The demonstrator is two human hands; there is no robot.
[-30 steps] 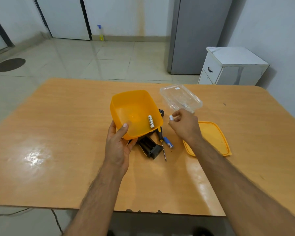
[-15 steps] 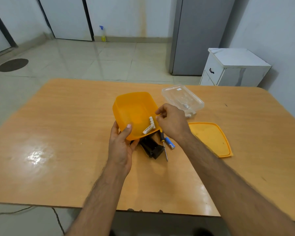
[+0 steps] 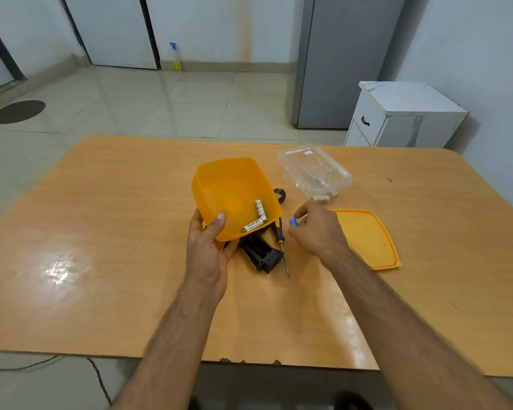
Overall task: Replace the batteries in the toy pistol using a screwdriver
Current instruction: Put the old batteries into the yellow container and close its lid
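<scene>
Nearest us on the tabletop [image 3: 131, 261], just in front of the orange tub [image 3: 234, 196], lies the toy pistol [image 3: 259, 251], black, with its battery bay facing up and apparently empty. The screwdriver [image 3: 280, 241] rests flat beside it, just right of the tub's near corner.

Our left hand [image 3: 209, 247] grips the near wall of the tub, thumb hooked over the rim and fingers underneath, tilting it toward us. Half a second ago our right hand was at the tub's right edge, by the batteries; now our right hand [image 3: 316, 229] has drawn back to the right of the tub and pinches a small blue object [image 3: 293, 221] between thumb and fingertips. That object lay on the tabletop beside the screwdriver a moment ago and is gone from there. We cannot tell what it is; we judge it a cap or battery picked up for the next step.

A second ago the tub held one battery; it now holds the two white batteries [image 3: 256, 217], lying against its near right corner. We take this as sorting of cells, with the bay still to be filled.

Right of the tub the orange lid [image 3: 367, 241] lies flat. Beyond it the clear tray [image 3: 314, 167] holds a few more small cells at its near end.
</scene>
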